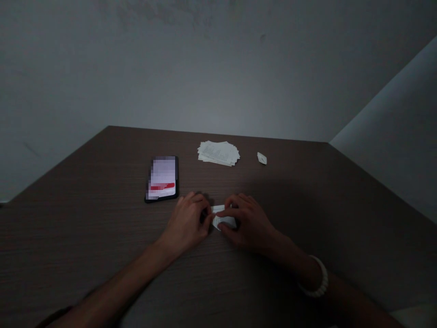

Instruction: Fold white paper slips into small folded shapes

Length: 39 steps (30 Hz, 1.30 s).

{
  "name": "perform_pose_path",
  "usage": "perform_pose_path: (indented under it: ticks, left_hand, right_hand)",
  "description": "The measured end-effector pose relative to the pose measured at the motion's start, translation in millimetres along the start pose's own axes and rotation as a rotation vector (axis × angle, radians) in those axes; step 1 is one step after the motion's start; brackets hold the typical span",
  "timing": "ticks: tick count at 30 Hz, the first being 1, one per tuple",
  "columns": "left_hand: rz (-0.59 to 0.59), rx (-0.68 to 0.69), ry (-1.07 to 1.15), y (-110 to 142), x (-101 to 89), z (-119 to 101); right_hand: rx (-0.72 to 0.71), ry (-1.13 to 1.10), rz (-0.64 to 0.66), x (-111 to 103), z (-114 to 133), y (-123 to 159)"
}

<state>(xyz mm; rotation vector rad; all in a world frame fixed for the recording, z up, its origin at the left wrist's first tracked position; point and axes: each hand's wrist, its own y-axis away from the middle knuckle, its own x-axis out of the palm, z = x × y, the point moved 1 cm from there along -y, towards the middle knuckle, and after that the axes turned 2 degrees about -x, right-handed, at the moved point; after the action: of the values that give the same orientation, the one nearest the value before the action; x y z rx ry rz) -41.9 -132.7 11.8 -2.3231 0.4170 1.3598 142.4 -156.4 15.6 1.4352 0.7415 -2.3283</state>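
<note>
A small piece of white paper (pixel 225 221), partly folded, lies on the table between my two hands. My left hand (pixel 191 217) is at its left end, fingers curled and pinched together on the edge. From the right, my right hand (pixel 248 223) has its thumb and fingers bent onto the paper, pressing and gripping it. Both hands hide parts of the paper, so its full shape cannot be made out. A pale bracelet (pixel 321 278) circles my right wrist.
A phone (pixel 163 177) with a lit screen lies left of my hands. Farther back is a fanned stack of printed paper slips (pixel 219 152). Right of it sits a small folded paper (pixel 262 158). The brown table (pixel 102 182) meets a grey wall (pixel 218 68) behind.
</note>
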Motion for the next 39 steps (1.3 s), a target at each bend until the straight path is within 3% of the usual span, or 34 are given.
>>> perform_pose_path:
  ticks: [7,20,26,31,39]
  left_hand:
    - [0.002,0.002,0.005,-1,-0.3,0]
    - [0.013,-0.01,0.017,-1,-3.2,-3]
    - [-0.003,-0.004,0.027,0,-0.2,1]
    - [-0.014,0.005,0.029,0,1.1,3]
    - [-0.003,0.003,0.033,0,-0.3,0]
  right_hand:
    - [0.043,-0.011,-0.039,5,0,-3]
    - [-0.006,-0.013,0.039,-1,-3,3]
    - [-0.188,-0.023,-0.007,-4,-8,8]
    - [-0.386,0.065,0.073,-11,-10,11]
    - [-0.455,0.116,0.072,-13,-11,16]
